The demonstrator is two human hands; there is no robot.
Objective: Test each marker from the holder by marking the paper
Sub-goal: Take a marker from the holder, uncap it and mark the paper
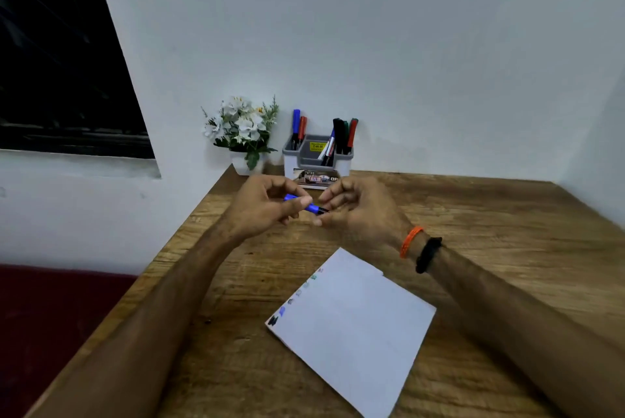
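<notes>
While left hand (267, 203) fingers pinch blue marker (306, 204) | right hand (355, 206) fingers curled at its tip — grip unclear

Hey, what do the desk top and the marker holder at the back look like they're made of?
The desk top looks like wood or a wood-look laminate: brown streaky grain, matte with little shine. Which of the two, the view cannot settle. The marker holder looks like moulded plastic: smooth white outer walls, a grey inner tray with rounded edges, and a yellow sticker on it.
</notes>
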